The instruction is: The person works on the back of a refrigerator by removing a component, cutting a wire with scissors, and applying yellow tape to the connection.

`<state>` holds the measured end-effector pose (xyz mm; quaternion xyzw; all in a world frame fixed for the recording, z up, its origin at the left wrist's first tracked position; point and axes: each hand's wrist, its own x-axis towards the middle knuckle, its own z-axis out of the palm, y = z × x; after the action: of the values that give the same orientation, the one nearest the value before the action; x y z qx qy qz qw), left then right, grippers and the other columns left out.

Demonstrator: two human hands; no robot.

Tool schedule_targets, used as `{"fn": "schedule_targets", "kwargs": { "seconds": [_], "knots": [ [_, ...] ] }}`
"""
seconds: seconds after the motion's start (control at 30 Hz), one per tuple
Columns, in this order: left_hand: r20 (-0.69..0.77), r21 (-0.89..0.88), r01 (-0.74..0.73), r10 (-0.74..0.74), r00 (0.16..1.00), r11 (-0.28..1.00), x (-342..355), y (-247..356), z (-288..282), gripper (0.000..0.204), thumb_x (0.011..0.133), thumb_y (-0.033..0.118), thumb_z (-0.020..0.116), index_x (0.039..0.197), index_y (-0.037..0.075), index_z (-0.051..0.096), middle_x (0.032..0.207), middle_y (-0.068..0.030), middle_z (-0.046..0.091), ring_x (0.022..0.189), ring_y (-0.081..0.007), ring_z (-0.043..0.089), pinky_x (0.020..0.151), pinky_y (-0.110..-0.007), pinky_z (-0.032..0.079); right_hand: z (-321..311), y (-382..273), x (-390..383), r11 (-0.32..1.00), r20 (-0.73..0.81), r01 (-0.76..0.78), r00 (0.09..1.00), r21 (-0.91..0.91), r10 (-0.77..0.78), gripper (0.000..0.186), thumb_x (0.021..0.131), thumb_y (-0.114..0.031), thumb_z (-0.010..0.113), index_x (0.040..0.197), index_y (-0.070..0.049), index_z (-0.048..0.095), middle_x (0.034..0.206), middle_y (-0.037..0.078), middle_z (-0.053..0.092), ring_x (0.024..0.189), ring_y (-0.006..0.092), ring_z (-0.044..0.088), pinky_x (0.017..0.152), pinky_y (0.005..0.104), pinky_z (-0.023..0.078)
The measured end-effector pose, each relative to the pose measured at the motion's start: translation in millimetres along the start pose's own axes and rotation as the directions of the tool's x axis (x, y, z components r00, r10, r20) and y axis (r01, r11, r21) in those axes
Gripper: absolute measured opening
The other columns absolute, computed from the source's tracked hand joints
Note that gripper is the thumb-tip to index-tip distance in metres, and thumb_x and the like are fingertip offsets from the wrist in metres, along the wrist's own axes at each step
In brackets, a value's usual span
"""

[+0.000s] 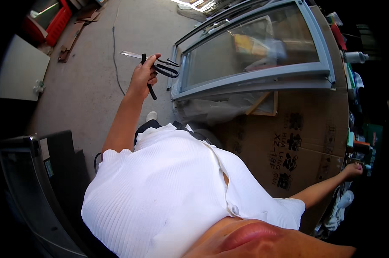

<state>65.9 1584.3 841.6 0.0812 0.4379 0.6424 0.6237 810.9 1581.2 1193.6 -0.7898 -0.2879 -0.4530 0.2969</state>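
Observation:
Out over the floor, my left hand point(143, 78) is closed around a pair of scissors point(167, 73) with dark loop handles. The blades point away to the left, and a short black strip point(152, 92) is held in the same hand, hanging below the fingers. Far to the right, my right hand point(353, 170) reaches to the cluttered edge beyond the cardboard. Its fingers look curled, and what they hold, if anything, is too small to make out.
A grey-framed glass panel point(254, 77) lies on the brown cardboard point(308, 142) at my right. Bottles and small items crowd the far right edge, including a white bottle point(355, 57). A dark appliance point(27, 172) stands at left; a thin cable point(115, 56) crosses the floor.

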Motion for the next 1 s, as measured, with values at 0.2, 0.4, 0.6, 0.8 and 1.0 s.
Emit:
{"fn": "schedule_targets", "kwargs": {
  "seconds": [0.2, 0.4, 0.6, 0.8, 1.0],
  "knots": [
    [-0.06, -0.454, 0.16, -0.21, 0.976, 0.876, 39.8, 23.7, -65.4, 0.022, 0.097, 0.024, 0.047, 0.103, 0.01, 0.063, 0.058, 0.0077, 0.031, 0.044, -0.0031, 0.022, 0.039, -0.018, 0.022, -52.2, -204.4, -94.1, 0.551, 0.133, 0.059, 0.944, 0.833, -0.301, 0.024, 0.096, -0.008, 0.042, 0.117, -0.003, 0.053, 0.101, 0.009, 0.064, 0.091, 0.0171, 0.064, 0.079, 0.0278, 0.053],
    [-0.137, -0.583, 0.114, -0.236, 0.962, 0.804, 65.4, 27.6, -85.9, 0.025, 0.098, 0.026, 0.043, 0.097, 0.011, 0.064, 0.058, 0.0069, 0.033, 0.045, -0.0043, 0.024, 0.039, -0.018, 0.023, -55.5, -418.4, -268.3, 0.048, 0.098, -0.276, 0.17, 0.96, -0.981, 0.016, 0.097, -0.015, 0.047, 0.11, -0.006, 0.052, 0.086, 0.0, 0.05, 0.071, 0.0067, 0.043, 0.067, 0.0201, 0.037],
    [-0.332, -0.687, -0.142, -0.135, 0.934, 0.713, 69.8, 16.6, -79.5, 0.026, 0.098, 0.027, 0.043, 0.098, 0.011, 0.063, 0.057, 0.0065, 0.034, 0.045, -0.0041, 0.025, 0.04, -0.018, 0.023, -27.0, -505.1, -351.3, -0.165, -0.174, -0.248, -0.012, 0.955, -0.985, 0.027, 0.084, -0.025, 0.069, 0.101, -0.006, 0.059, 0.084, -0.003, 0.054, 0.063, 0.0024, 0.043, 0.053, 0.0187, 0.033],
    [-0.523, -0.694, -0.369, -0.08, 0.849, 0.619, 98.0, -3.6, -74.7, 0.021, 0.095, 0.029, 0.047, 0.088, 0.016, 0.063, 0.057, 0.0084, 0.037, 0.041, -0.0023, 0.027, 0.039, -0.018, 0.022, 74.4, -587.7, -394.3, 0.054, 0.032, -0.49, -0.053, 0.87, -0.998, 0.021, 0.098, -0.024, 0.049, 0.103, -0.006, 0.059, 0.086, -0.003, 0.056, 0.069, 0.0025, 0.045, 0.055, 0.0177, 0.033],
    [-0.563, -0.67, -0.464, 0.01, 0.826, 0.58, 176.7, -1.1, -22.4, 0.027, 0.099, 0.029, 0.041, 0.094, 0.012, 0.062, 0.054, 0.0061, 0.037, 0.041, -0.0049, 0.029, 0.039, -0.02, 0.024, 161.8, -660.5, -345.5, -0.226, -0.183, -0.69, 0.137, 0.687, -0.974, 0.021, 0.098, -0.01, 0.046, 0.114, -0.005, 0.058, 0.089, -0.003, 0.056, 0.071, 0.0007, 0.043, 0.057, 0.0155, 0.032]
  ]
}}
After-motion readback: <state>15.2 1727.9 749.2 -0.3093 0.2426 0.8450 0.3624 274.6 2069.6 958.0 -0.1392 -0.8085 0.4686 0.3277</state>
